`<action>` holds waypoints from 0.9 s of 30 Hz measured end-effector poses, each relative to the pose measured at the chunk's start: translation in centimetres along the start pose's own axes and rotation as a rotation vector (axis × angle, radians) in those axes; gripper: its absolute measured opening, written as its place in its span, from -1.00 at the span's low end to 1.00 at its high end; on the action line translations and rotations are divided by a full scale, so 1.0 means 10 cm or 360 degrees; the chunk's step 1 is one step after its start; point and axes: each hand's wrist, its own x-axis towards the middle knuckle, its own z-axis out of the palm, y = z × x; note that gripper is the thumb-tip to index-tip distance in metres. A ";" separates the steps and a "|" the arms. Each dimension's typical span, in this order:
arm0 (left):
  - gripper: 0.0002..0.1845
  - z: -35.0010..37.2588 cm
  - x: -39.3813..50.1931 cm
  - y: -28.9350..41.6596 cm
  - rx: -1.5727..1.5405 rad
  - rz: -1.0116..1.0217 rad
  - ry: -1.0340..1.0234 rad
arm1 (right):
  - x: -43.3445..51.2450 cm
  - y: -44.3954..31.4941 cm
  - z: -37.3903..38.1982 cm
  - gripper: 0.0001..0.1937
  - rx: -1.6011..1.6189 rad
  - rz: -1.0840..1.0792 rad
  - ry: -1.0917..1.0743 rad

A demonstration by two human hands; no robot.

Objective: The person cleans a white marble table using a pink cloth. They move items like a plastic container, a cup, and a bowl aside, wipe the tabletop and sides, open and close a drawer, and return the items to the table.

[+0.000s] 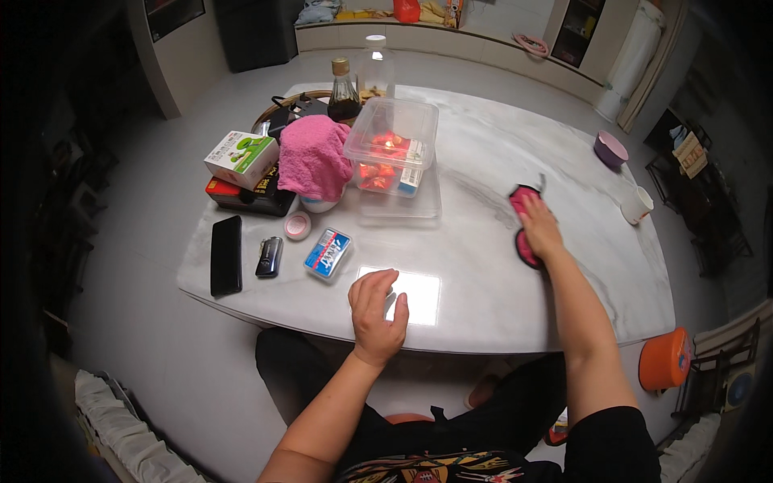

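My right hand (542, 228) lies over the middle of a pink fabric piece with black edging (528, 247), shaped like an eye mask, on the marble-patterned table (483, 284). A thin strap end (542, 179) sticks out beyond it. Whether my fingers grip the fabric or only press on it is hidden. Near the front edge, my left hand (379, 314) is held with curved fingers and the thumb apart, with nothing seen in it. Closest to this hand is a small clear-lidded box with a blue, white and red label (328, 253).
Left of that box are a round pink-lidded jar (297, 225), a dark small device (269, 256) and a black phone (226, 256). Behind stand stacked boxes (243, 158), a pink towel (316, 157), clear plastic containers (395, 169) and bottles (344, 96). A purple bowl (611, 150) and white cup (636, 206) stand right.
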 end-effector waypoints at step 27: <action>-0.74 1.58 1.05 0.41 -0.0595 0.0633 -0.0509 | 1.12 0.10 0.12 -0.53 0.0097 -0.0128 0.0086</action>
